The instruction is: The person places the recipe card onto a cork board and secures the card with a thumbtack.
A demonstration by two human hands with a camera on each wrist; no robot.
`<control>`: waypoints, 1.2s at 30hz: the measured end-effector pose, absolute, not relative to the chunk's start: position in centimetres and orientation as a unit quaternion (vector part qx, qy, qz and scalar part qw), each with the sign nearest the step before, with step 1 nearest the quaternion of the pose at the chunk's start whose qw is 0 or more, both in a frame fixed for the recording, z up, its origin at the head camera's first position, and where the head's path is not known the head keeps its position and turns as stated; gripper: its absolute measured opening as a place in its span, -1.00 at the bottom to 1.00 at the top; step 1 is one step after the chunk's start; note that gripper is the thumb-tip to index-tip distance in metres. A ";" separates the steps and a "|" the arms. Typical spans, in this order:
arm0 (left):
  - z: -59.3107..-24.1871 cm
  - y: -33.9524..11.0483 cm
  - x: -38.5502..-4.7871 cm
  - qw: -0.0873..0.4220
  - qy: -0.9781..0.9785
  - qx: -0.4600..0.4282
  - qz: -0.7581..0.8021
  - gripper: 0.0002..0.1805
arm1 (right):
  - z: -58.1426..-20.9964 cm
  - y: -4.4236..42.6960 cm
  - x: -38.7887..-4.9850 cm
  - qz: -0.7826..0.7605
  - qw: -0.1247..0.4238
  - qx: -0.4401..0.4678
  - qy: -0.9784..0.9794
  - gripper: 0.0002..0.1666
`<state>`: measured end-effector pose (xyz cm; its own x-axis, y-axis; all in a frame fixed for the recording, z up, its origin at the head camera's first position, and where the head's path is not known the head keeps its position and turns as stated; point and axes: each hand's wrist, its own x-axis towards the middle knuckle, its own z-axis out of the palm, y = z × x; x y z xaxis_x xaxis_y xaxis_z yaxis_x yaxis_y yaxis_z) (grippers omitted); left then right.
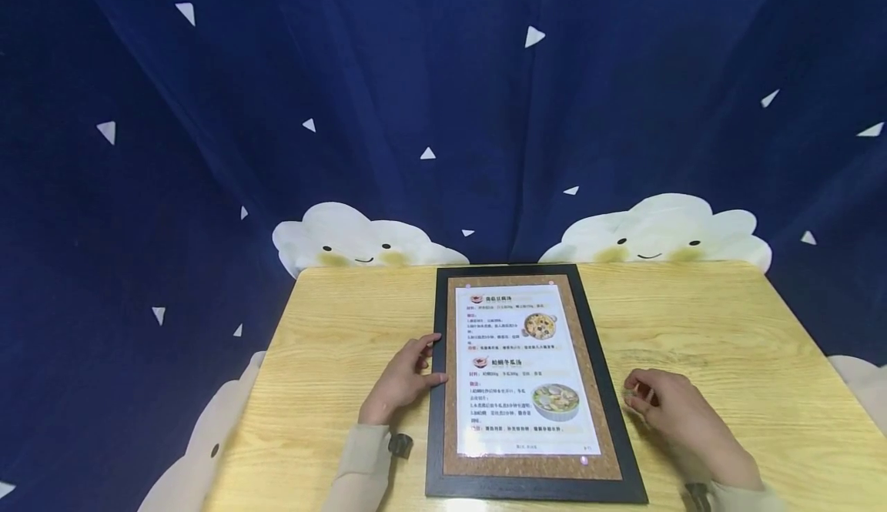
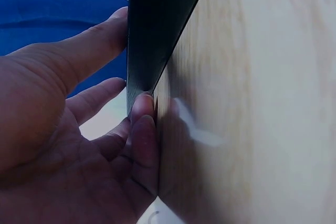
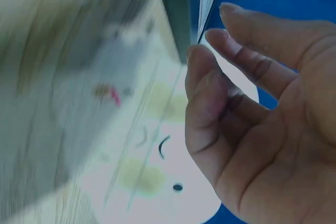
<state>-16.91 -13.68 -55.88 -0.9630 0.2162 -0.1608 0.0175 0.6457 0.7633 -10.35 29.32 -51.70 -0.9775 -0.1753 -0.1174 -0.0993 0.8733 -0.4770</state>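
A cork board (image 1: 533,466) with a black frame (image 1: 533,489) lies flat on the wooden table. A printed recipe sheet (image 1: 513,412) with two soup pictures covers most of the cork. Small pink pins show at its upper corners and below its lower right. My left hand (image 1: 402,379) touches the frame's left edge; its thumb reaches over the border and the fingertips lie along the side, as the left wrist view also shows. Off the right edge, apart from the frame, my right hand (image 1: 675,412) hovers with loosely bent fingers. I make out nothing held in it.
The wooden table (image 1: 346,319) extends on both sides of the board. Behind it hangs a dark blue curtain (image 1: 388,96) with white triangles and smiling clouds. Dark straps with small devices are on both wrists.
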 end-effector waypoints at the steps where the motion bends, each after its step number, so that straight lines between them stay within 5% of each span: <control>1: -55.9 -13.7 -16.9 0.119 0.899 0.065 0.415 -0.17 | -51.7 29.7 -10.4 -0.236 0.073 -0.065 0.967 -0.90; 17: -56.1 -13.7 -16.9 0.116 0.902 0.067 0.410 -0.17 | -53.0 32.9 -10.7 -0.211 0.089 -0.036 0.973 -0.74; 36: -55.9 -13.7 -17.1 0.118 0.901 0.066 0.413 -0.18 | -53.5 32.2 -10.3 -0.215 0.125 -0.004 0.969 -0.86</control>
<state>-17.07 -13.71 -55.86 -0.9636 0.2164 -0.1572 0.0222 0.6503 0.7594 -10.32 32.19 -53.55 -0.9686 -0.0619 -0.2409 0.0457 0.9078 -0.4169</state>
